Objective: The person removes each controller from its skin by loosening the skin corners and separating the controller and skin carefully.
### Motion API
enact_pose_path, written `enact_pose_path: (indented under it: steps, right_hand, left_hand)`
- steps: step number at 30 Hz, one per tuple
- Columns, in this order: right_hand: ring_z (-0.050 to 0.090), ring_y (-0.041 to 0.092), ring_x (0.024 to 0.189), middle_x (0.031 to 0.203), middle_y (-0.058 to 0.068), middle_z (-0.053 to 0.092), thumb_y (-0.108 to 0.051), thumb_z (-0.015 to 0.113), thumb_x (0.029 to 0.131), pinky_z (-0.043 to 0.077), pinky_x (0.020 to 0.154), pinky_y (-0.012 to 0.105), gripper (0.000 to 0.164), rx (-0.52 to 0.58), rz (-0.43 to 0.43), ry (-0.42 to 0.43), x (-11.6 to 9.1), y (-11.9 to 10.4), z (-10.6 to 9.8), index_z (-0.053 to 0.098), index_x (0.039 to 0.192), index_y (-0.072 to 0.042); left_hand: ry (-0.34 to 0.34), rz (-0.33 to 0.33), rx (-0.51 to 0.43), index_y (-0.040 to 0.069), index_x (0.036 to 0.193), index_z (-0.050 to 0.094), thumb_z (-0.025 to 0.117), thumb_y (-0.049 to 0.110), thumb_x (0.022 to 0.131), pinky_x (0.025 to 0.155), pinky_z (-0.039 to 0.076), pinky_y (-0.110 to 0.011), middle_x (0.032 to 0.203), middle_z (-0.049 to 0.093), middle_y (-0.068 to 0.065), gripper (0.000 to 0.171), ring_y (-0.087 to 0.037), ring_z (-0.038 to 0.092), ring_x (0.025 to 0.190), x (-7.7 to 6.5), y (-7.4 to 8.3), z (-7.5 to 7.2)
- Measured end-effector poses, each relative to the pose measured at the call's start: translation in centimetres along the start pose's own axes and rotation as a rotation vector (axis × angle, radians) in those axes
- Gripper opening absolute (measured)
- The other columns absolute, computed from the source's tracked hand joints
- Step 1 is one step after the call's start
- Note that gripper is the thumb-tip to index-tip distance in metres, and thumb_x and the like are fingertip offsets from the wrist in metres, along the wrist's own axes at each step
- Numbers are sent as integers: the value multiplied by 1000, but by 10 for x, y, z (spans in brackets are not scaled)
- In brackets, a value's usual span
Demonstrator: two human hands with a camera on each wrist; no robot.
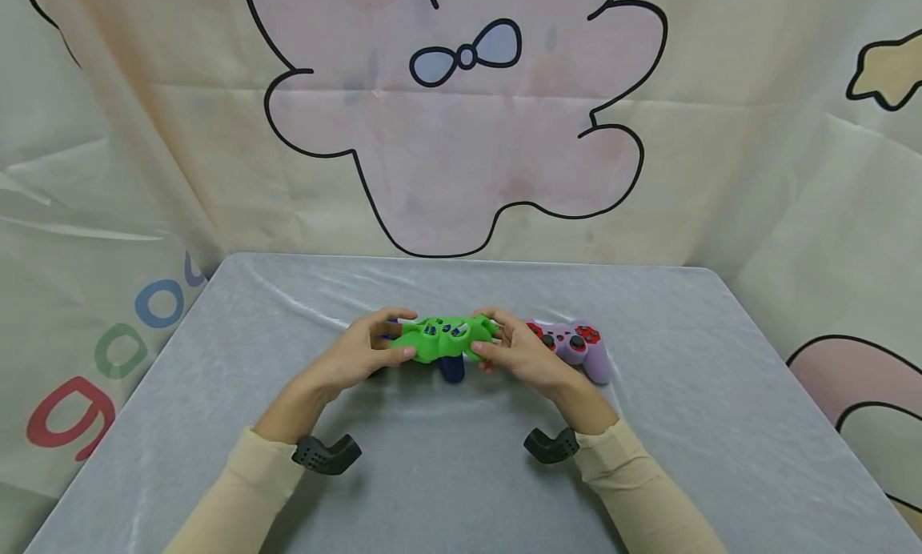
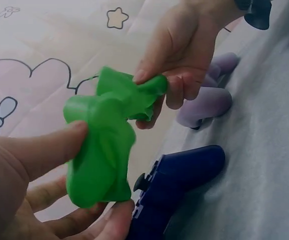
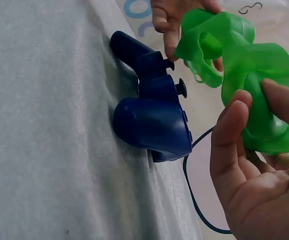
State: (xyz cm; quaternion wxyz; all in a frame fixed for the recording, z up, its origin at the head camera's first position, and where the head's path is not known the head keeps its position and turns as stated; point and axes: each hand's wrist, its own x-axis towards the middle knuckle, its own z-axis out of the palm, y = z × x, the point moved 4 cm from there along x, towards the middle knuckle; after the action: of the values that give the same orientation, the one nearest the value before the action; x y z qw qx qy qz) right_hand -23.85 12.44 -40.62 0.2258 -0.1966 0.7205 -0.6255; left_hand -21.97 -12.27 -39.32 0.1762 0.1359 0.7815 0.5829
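A bright green, soft silicone controller cover is held up between both hands. My left hand pinches its left end, thumb on the near side in the left wrist view. At the other end, my right hand grips the cover between thumb and fingers. The cover looks hollow and bent, with openings along it in the right wrist view. Below it, apart from it, a dark blue game controller rests on the table. From above, the cover hides most of that controller; one blue grip sticks out.
A purple game controller with red buttons lies on the table just right of the blue one, partly behind my right hand. The table wears a grey velvety cloth. A printed curtain hangs behind its far edge.
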Motion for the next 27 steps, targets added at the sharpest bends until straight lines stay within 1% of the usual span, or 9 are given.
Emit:
enact_pose_path:
  steps: [4,10,13,15,18,21,24,26,27]
  right_hand:
    - [65,15,81,107,5,63,-10,59,102,56,74,31,50,11,17,5,0,1,1,39,147,-5]
    - [70,18,92,123,15,62,-15,60,102,55,78,30,59,35,74,40,0,2,4,35,154,-20]
    - [71,20,96,121,14,65,-19,60,103,54,80,30,60,51,76,48,0,2,5,32,156,-20]
    - [70,22,96,113,13,67,-22,59,103,54,80,30,59,53,76,54,0,1,7,32,156,-20]
    - [69,24,98,114,14,66,-24,56,105,53,80,31,57,38,64,59,0,-1,10,32,156,-20]
    - [69,24,99,135,23,58,-23,56,105,53,80,32,58,27,55,67,1,-3,12,30,157,-21]
    - [69,26,97,154,29,40,-22,59,103,53,81,32,63,18,54,89,1,-3,13,27,158,-24]
    - [68,26,92,157,29,35,-20,60,102,52,82,31,66,13,46,103,1,-3,13,25,158,-22]
    - [67,25,90,154,29,39,-18,61,102,52,81,30,67,14,36,107,1,-3,13,25,159,-19]
  left_hand:
    - [33,19,30,11,148,47,72,14,94,99,50,-40,147,47,-27,60,-40,58,128,-1,2,-3]
    - [139,39,15,9,146,48,72,5,91,96,53,-35,149,48,-25,60,-40,56,130,-1,3,-8]
    - [152,48,16,7,145,50,70,6,92,97,54,-37,147,50,-26,56,-40,57,129,0,4,-6]
    - [152,37,23,8,144,51,68,11,95,100,52,-39,146,53,-25,52,-38,58,129,0,4,-5]
    - [171,13,12,7,144,51,63,15,98,98,50,-41,140,57,-23,48,-30,61,120,0,4,-5]
    - [192,-6,-38,4,144,51,61,11,96,86,50,-35,125,62,-16,49,-16,62,101,1,2,-7]
    - [188,-25,-95,2,146,50,59,3,90,75,47,-28,110,62,-5,56,-7,56,86,1,0,-9]
    - [169,-39,-133,2,148,48,58,1,87,75,45,-26,108,60,0,61,-6,53,87,1,-1,-9]
    - [163,-50,-149,2,148,48,57,0,86,76,44,-25,109,59,1,63,-6,51,88,1,-2,-10]
